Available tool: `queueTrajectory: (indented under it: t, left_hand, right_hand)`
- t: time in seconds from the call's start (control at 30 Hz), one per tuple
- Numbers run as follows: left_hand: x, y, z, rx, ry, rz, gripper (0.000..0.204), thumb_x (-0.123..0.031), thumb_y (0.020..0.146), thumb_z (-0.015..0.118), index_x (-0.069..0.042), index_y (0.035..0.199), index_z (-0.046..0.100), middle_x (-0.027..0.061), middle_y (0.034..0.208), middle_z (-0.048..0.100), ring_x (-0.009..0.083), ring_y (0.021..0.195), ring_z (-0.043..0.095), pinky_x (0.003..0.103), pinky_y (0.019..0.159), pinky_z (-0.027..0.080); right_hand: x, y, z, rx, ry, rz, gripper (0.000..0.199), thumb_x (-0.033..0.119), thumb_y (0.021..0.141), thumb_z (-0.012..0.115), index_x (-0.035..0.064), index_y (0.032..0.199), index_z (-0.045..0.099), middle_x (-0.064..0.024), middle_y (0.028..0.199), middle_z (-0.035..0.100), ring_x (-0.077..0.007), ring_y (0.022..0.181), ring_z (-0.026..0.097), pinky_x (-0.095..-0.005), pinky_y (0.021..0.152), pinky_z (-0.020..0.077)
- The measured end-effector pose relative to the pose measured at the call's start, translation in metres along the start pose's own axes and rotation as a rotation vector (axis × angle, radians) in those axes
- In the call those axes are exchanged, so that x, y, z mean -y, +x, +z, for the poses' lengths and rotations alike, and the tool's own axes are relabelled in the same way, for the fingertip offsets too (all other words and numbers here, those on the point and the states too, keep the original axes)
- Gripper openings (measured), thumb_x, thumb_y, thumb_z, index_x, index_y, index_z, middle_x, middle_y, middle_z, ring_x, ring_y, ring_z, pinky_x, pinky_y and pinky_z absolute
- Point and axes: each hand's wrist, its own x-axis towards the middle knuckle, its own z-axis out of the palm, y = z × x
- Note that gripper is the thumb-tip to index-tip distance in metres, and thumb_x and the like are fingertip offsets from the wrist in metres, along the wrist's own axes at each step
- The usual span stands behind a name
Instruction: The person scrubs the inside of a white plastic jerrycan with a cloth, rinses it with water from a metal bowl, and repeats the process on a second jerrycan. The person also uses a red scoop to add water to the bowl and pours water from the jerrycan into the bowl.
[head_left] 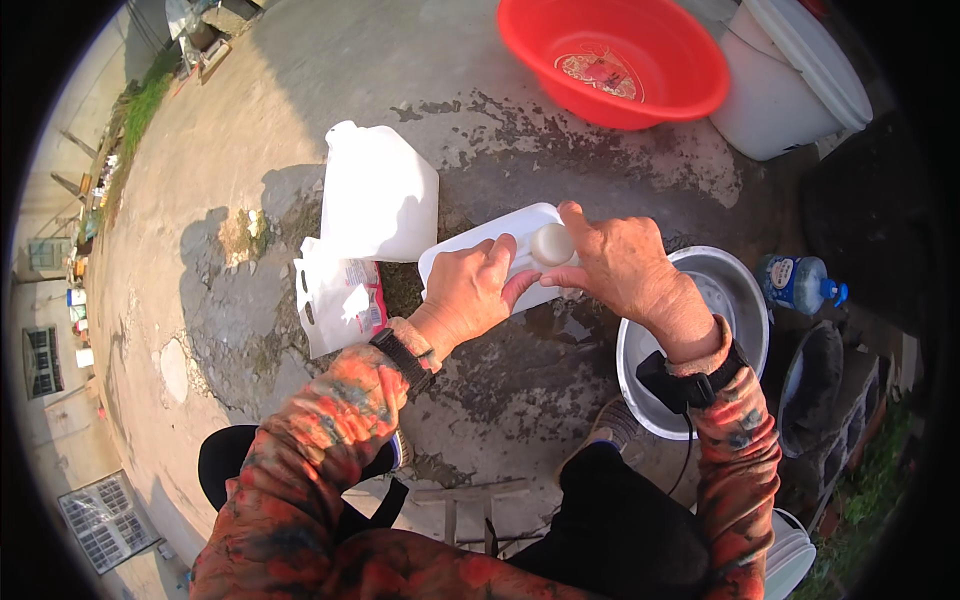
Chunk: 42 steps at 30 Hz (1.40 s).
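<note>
In front of me a white plastic jug (455,243) lies tilted, its round whitish cap (552,245) facing up. My left hand (468,290) is closed on the jug's near side, fingers curled over it and thumb pointing at the cap. The thumb and forefinger of my right hand (630,270) are set around the cap from the right. Both thumb tips nearly meet just below it. Part of the jug is hidden behind my hands. A second, larger white jug (375,200) stands just beyond my left hand, beside a white and pink plastic bag (335,300) with a handle slot.
A metal basin (745,395) sits below my right wrist, with a clear blue-capped bottle (797,284) beside it. A red basin (680,60) and a white lidded bucket (760,95) stand at the far right. The concrete ground (240,150) is rough, with dark wet patches.
</note>
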Motion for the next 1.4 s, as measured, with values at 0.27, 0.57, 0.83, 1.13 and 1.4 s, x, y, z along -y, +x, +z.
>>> queueTrajectory:
  t: [0.27,0.57,0.83,1.13,1.4]
  left_hand:
    - [0.002,0.0,0.002,0.003,0.02,0.022,0.036,-0.032,0.087,0.077,-0.003,0.096,0.057,0.0108,0.07,0.066,0.0322,0.059,0.067,0.04,0.049,0.053]
    - [0.001,0.001,0.001,-0.003,0.011,0.01,0.037,-0.028,0.083,0.083,-0.003,0.096,0.058,0.0109,0.071,0.066,0.0338,0.061,0.067,0.041,0.051,0.053]
    - [0.008,-0.002,0.007,0.017,0.052,0.013,0.04,-0.035,0.087,0.077,-0.005,0.101,0.056,0.0095,0.071,0.067,0.0324,0.061,0.068,0.04,0.052,0.054]
    - [0.01,-0.001,0.007,0.027,0.064,0.015,0.039,-0.036,0.09,0.075,-0.004,0.099,0.056,0.0111,0.074,0.068,0.0334,0.063,0.068,0.041,0.053,0.054]
    - [0.014,0.001,0.01,0.024,-0.012,-0.006,0.038,-0.038,0.091,0.074,-0.005,0.097,0.056,0.0121,0.067,0.066,0.0363,0.063,0.067,0.043,0.052,0.052]
  right_hand:
    - [-0.007,-0.001,0.008,0.023,0.087,-0.024,0.053,0.041,0.089,0.074,-0.0001,0.114,0.052,-0.0146,0.072,0.07,-0.0376,0.07,0.07,-0.0447,0.059,0.0543]
    - [0.005,0.003,0.013,-0.018,0.164,0.011,0.057,0.05,0.091,0.069,-0.0004,0.114,0.057,-0.0157,0.069,0.068,-0.0388,0.071,0.071,-0.0457,0.062,0.0553]
    - [-0.049,-0.047,-0.026,-0.087,0.499,0.176,0.043,0.036,0.088,0.077,0.003,0.112,0.062,-0.0161,0.085,0.068,-0.033,0.079,0.069,-0.0416,0.074,0.0535]
    - [-0.094,-0.163,0.029,-0.065,0.648,0.593,0.014,0.011,0.086,0.067,0.0042,0.099,0.066,-0.0164,0.092,0.069,-0.0325,0.083,0.066,-0.0403,0.076,0.0512]
    - [-0.13,-0.21,0.197,0.063,0.192,0.633,0.046,0.013,0.087,0.066,0.0124,0.132,0.055,-0.0171,0.141,0.052,-0.038,0.112,0.063,-0.0473,0.095,0.0541]
